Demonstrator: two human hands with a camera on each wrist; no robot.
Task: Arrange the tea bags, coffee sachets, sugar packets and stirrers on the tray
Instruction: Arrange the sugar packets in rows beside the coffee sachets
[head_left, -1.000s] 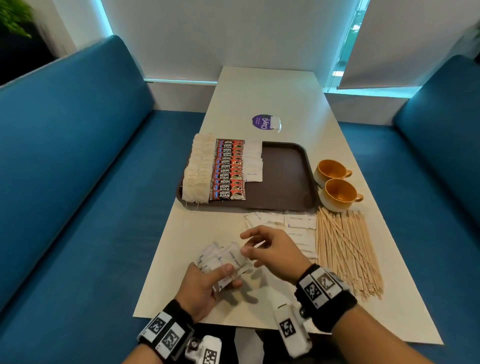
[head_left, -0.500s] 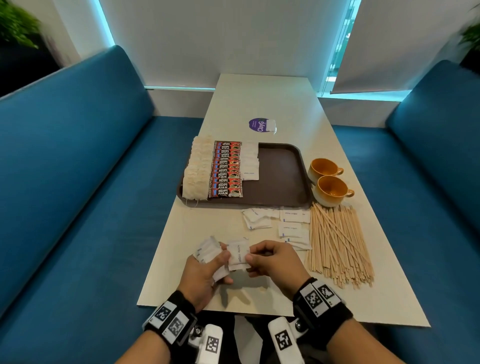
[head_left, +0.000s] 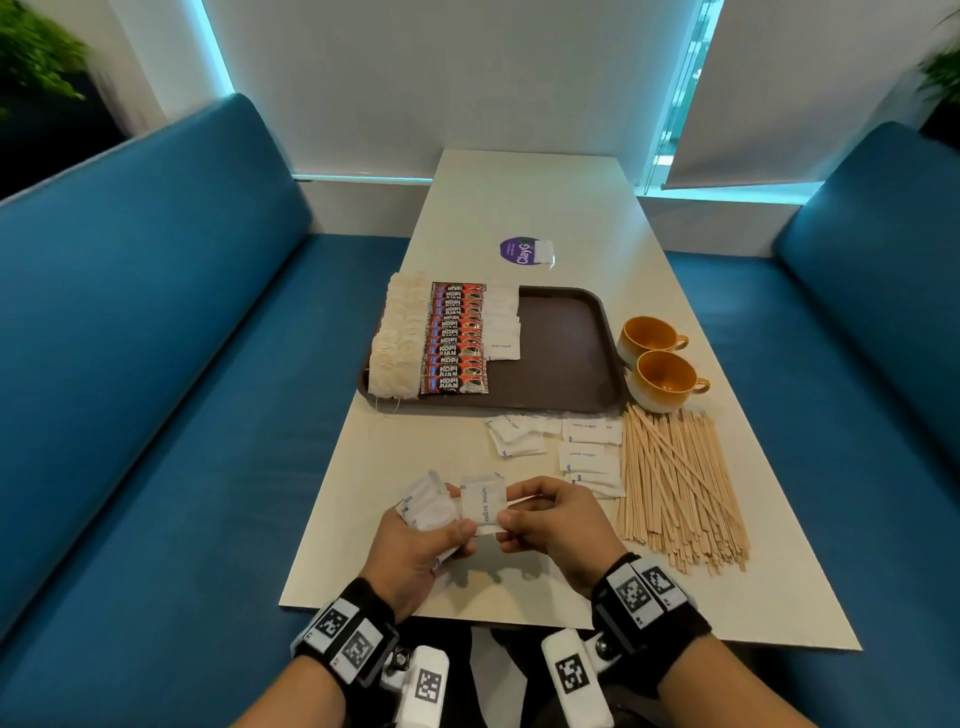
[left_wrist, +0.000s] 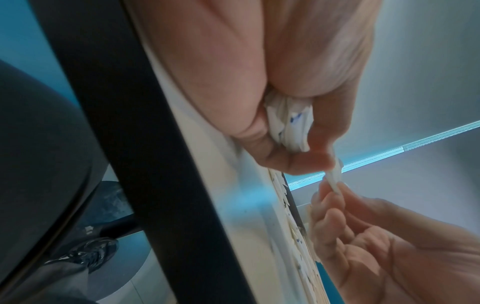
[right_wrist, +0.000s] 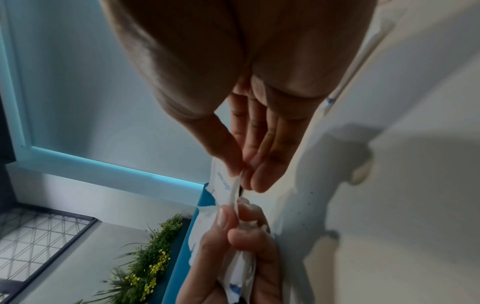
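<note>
A café or office pantry booth: a long pale table (head_left: 545, 208) runs out from a white wall, with blue padded benches (head_left: 156, 338) along both its sides. On the table lie a brown serving tray (head_left: 566, 353), two cups (head_left: 660, 364) beside it, and a round purple sticker (head_left: 517, 251) beyond it.

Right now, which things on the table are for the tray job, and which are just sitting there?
For the job: tray; tea bags; coffee sachets; sugar packets on the tray; loose sugar packets; packets held by left hand and right hand; stirrers.

Just lying about: two orange cups; purple sticker.
</note>
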